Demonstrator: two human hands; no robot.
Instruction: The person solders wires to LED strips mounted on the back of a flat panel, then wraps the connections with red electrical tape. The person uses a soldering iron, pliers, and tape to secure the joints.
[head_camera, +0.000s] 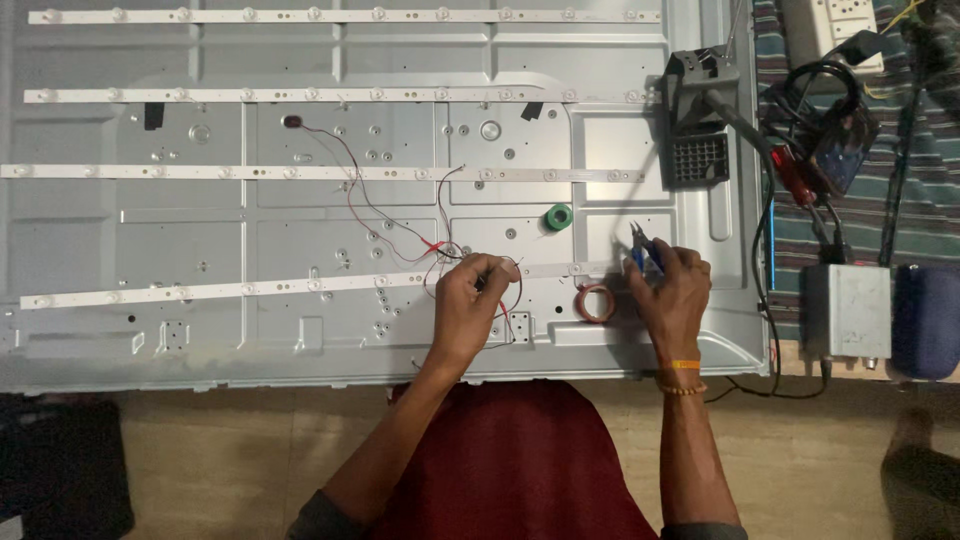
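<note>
My left hand (470, 305) pinches thin red and black wires (375, 205) just above the lowest white LED strip (200, 291) on a grey metal display back panel (120, 230). The wires run up and left across the panel. My right hand (672, 295) holds small blue-handled cutters (641, 247) with the tips pointing up, close to the strip's right end. A red tape roll (596, 302) lies between my hands, by the right one. A green tape roll (558, 216) sits higher up on the panel.
Three more LED strips (330, 172) cross the panel above. A soldering stand (698, 125), tangled cables, a red-handled tool (792, 175), a grey metal box (846, 312) and a power strip (835, 25) crowd the right side on a striped cloth.
</note>
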